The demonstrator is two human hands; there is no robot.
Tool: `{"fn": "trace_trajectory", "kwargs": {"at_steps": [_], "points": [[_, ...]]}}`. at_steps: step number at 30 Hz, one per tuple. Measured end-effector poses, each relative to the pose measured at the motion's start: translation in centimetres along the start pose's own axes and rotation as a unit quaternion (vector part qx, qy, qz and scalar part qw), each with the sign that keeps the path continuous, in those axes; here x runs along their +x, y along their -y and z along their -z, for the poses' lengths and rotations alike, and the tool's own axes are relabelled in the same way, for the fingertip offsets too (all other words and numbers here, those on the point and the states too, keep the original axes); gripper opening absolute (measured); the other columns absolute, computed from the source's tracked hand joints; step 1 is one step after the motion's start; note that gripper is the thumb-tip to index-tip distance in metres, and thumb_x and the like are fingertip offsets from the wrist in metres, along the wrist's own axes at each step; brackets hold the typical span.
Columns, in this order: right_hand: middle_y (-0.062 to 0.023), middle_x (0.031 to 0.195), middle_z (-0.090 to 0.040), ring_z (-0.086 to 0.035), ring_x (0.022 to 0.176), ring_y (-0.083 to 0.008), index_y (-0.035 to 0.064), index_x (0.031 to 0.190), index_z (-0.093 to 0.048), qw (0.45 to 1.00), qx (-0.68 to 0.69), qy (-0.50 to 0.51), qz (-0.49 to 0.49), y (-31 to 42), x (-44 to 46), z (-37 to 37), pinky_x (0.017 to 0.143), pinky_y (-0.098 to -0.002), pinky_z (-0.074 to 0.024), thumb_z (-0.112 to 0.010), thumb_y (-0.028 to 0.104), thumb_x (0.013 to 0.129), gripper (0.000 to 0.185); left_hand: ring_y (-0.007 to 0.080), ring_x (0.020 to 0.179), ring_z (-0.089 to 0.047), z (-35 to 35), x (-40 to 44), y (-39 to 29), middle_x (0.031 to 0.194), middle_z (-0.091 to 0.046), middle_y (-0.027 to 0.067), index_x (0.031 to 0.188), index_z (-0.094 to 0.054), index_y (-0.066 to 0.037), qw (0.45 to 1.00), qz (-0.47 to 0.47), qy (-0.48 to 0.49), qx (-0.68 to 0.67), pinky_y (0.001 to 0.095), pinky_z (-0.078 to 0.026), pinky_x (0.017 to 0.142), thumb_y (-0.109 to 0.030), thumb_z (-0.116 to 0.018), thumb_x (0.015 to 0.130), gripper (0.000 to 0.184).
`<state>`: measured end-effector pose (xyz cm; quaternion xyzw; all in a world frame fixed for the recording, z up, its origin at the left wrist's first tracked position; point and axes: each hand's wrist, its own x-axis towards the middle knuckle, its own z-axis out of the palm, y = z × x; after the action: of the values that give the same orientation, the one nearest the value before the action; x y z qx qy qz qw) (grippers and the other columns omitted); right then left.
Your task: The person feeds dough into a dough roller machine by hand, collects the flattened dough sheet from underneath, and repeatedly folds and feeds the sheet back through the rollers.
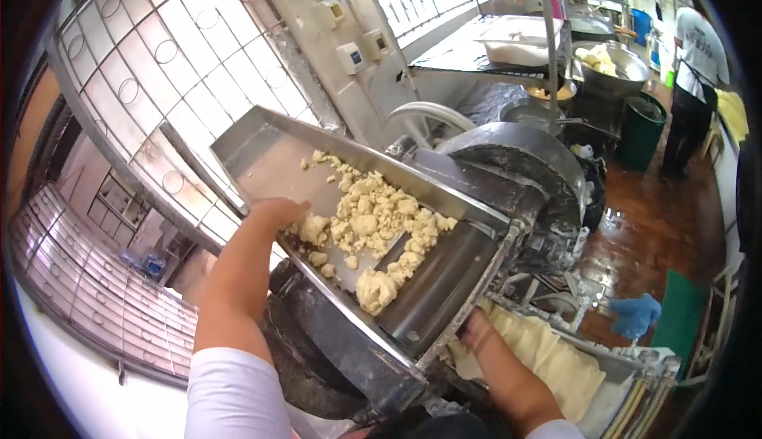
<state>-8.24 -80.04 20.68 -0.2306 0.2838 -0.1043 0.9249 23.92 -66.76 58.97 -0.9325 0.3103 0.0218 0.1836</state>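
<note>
Crumbly pale dough [369, 221] lies in lumps in the metal hopper tray of a roller machine [270, 141]. My left hand [282, 212] is at the tray's left side, against the dough lumps; its fingers are partly hidden, so its grip cannot be made out. Dark steel rollers [444, 280] sit at the tray's lower end, with a larger dough lump at their edge. My right hand [476, 329] reaches under the machine's front edge, beside a folded sheet of dough [548, 356]; its fingertips are hidden.
A large wheel and guard [516, 157] stand behind the tray. Further back are a rack [468, 66] with a white tub and a metal bowl [627, 67] of dough. Another person [698, 58] stands at the right. A blue cloth [635, 314] hangs near a green board [683, 316].
</note>
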Motion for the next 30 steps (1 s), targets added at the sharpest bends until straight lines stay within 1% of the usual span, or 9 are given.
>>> {"fn": "trace_trajectory", "kwargs": {"at_steps": [2,4,5,8,9,13,15,25,30], "points": [[-0.0119,0.115,-0.061,-0.061,0.100,-0.0283,0.0070,0.125,-0.054,1.000,-0.017,-0.018,0.001,0.2,-1.2,1.9,0.081,-0.0420,-0.0516,-0.059,0.037,0.090,0.046,0.0350,0.113,-0.055,-1.1,0.0,-1.1,0.123,-0.056,0.0239,0.128,-0.050,0.004,0.995,-0.042,0.085,-0.016,0.0420,-0.049,0.090,-0.060,-0.035,0.093,0.075],[-0.0144,0.110,-0.064,-0.063,0.096,-0.0312,0.0034,0.123,-0.054,0.987,-0.089,-0.130,-0.031,3.8,-6.0,-0.1,0.083,-0.0446,-0.0518,-0.064,0.019,0.086,0.041,0.0330,0.110,-0.057,-1.1,-1.1,-4.6,0.120,-0.058,0.0232,0.125,-0.052,0.005,0.961,0.056,0.147,-0.229,0.0416,-0.054,0.077,-0.061,-0.036,0.092,0.075],[-0.0134,0.106,-0.064,-0.063,0.094,-0.0315,0.0028,0.122,-0.054,0.996,-0.005,-0.071,0.047,4.1,-7.7,-0.4,0.080,-0.0451,-0.0525,-0.065,0.015,0.085,0.040,0.0305,0.101,-0.061,-1.1,-2.0,-6.0,0.115,-0.059,0.0239,0.124,-0.052,0.006,0.950,0.047,0.123,-0.283,0.0396,-0.055,0.065,-0.059,-0.041,0.091,0.074],[-0.0107,0.110,-0.063,-0.062,0.096,-0.0253,-0.0001,0.124,-0.051,0.994,-0.037,-0.097,0.046,5.6,-10.8,0.3,0.083,-0.0406,-0.0514,-0.065,0.016,0.088,0.042,0.0287,0.086,-0.063,-1.5,-3.0,-9.1,0.104,-0.062,0.0222,0.116,-0.057,0.006,0.938,0.037,0.069,-0.338,0.0382,-0.052,0.061,-0.057,-0.049,0.088,0.069],[-0.0111,0.111,-0.063,-0.062,0.098,-0.0249,0.0001,0.123,-0.052,0.994,-0.031,-0.086,0.055,4.8,-10.6,1.8,0.084,-0.0387,-0.0507,-0.065,0.017,0.088,0.041,0.0257,0.073,-0.062,-2.4,-2.6,-9.2,0.089,-0.064,0.0166,0.109,-0.060,0.006,0.948,-0.010,0.038,-0.317,0.0361,-0.050,0.060,-0.056,-0.055,0.086,0.067],[-0.0107,0.111,-0.063,-0.062,0.098,-0.0238,-0.0002,0.123,-0.053,0.993,-0.032,-0.081,0.079,4.0,-12.3,5.6,0.082,-0.0360,-0.0506,-0.065,0.016,0.088,0.040,0.0223,0.064,-0.057,-3.6,-3.4,-11.9,0.075,-0.063,0.0110,0.098,-0.064,0.004,0.913,-0.039,-0.073,-0.399,0.0359,-0.046,0.059,-0.052,-0.058,0.086,0.057],[-0.0103,0.112,-0.063,-0.061,0.097,-0.0214,-0.0011,0.123,-0.053,0.983,-0.099,-0.090,0.127,3.8,-13.6,6.9,0.081,-0.0333,-0.0501,-0.064,0.015,0.089,0.040,0.0272,0.062,-0.060,-3.5,-4.3,-14.4,0.068,-0.063,0.0142,0.079,-0.064,0.003,0.874,-0.065,-0.130,-0.463,0.0405,-0.045,0.062,-0.045,-0.057,0.087,0.050],[-0.0107,0.110,-0.064,-0.062,0.093,-0.0195,-0.0027,0.120,-0.055,0.954,-0.195,-0.161,0.163,3.0,-18.7,14.7,0.082,-0.0317,-0.0493,-0.062,0.013,0.089,0.035,0.0398,0.075,-0.062,-2.4,-7.3,-20.8,0.076,-0.063,0.0221,0.079,-0.065,-0.003,0.938,-0.141,-0.128,-0.290,0.0485,-0.047,0.070,-0.041,-0.046,0.092,0.044],[-0.0102,0.093,-0.068,-0.063,0.081,-0.0159,-0.0040,0.107,-0.062,0.877,-0.373,-0.238,0.186,3.6,-21.6,18.4,0.073,-0.0312,-0.0499,-0.065,0.016,0.085,0.030,0.0419,0.078,-0.061,-2.8,-7.7,-21.8,0.080,-0.064,0.0230,0.081,-0.066,-0.004,0.948,-0.120,-0.154,-0.251,0.0501,-0.046,0.072,-0.041,-0.043,0.093,0.045]]}}
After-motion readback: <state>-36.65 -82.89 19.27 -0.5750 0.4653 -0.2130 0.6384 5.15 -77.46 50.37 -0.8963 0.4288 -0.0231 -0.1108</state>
